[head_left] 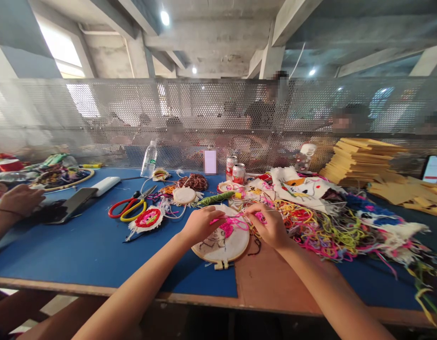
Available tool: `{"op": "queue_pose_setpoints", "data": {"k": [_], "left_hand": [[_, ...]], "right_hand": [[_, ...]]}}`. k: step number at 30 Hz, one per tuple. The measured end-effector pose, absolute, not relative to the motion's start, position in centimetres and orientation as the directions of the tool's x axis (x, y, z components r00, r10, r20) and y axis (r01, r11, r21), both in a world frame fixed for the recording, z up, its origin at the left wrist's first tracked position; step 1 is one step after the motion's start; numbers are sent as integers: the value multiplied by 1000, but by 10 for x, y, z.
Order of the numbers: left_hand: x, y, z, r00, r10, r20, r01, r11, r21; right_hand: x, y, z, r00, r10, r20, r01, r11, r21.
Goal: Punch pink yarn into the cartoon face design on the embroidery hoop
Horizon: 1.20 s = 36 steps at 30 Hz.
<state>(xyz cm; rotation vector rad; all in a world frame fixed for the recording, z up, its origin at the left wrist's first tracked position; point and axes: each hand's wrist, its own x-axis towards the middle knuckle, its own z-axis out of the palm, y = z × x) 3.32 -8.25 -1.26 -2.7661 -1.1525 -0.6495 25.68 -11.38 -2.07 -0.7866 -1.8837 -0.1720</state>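
A round embroidery hoop [244,245] lies on the table in front of me, its screw clamp toward the near edge. White fabric in it carries a drawn figure and a patch of bright pink stitching. My left hand [204,224] is over the hoop's upper left, fingers closed on pink yarn [235,221]. Across from it, my right hand [268,226] is pinched above the hoop's right rim, close to the yarn's loops. Whatever lies between its fingertips is too small to make out.
Red and yellow scissors [133,206] and a round red embroidery piece [147,218] lie left. Tangled yarn [321,229] heaps at right. Two cans [238,174], a water bottle [149,159] and stacked yellow boards [360,160] stand behind. Another person's hand [20,203] is far left.
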Motion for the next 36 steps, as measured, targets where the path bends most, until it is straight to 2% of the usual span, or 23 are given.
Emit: {"op": "queue_pose_setpoints", "data": {"k": [13,21,36], "left_hand": [[34,-83,-12,641,638,425,655,-744,129],[33,-82,-12,642,654,400,681,-726,94],[32,-82,-12,652,643,403,673,-735,83]], "right_hand": [[255,-111,-24,-310,488,816,583,776,-242],[257,-119,-19,-207,429,879,571,783,-248],[256,-116,-20,-225,444,868,605,762,-233]]}}
